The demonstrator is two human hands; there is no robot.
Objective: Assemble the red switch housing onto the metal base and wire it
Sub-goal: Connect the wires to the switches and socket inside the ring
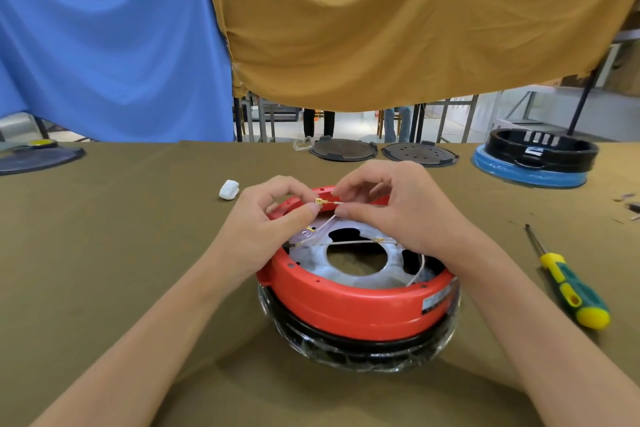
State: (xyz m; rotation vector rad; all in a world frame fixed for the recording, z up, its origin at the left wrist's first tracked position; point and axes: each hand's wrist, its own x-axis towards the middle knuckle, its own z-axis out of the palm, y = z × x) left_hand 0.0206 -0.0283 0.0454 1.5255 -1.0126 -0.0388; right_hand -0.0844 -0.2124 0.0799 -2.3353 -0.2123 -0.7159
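Observation:
A round red housing point(349, 305) sits upside down in the middle of the table, on a black ring wrapped in clear film. Inside it lies a silvery metal base plate point(311, 258) with a large round hole. White wires point(349, 243) cross the plate, with small brass terminals on them. My left hand point(263, 222) and my right hand point(398, 204) meet over the housing's far rim. Between them they pinch one wire with a brass terminal point(320, 201) at its end, the left at the terminal, the right on the wire.
A green and yellow screwdriver point(568, 288) lies right of the housing. A small white part point(229, 189) lies to the far left of my hands. Two dark round plates point(343, 150) and a black and blue housing point(533, 158) stand along the far edge.

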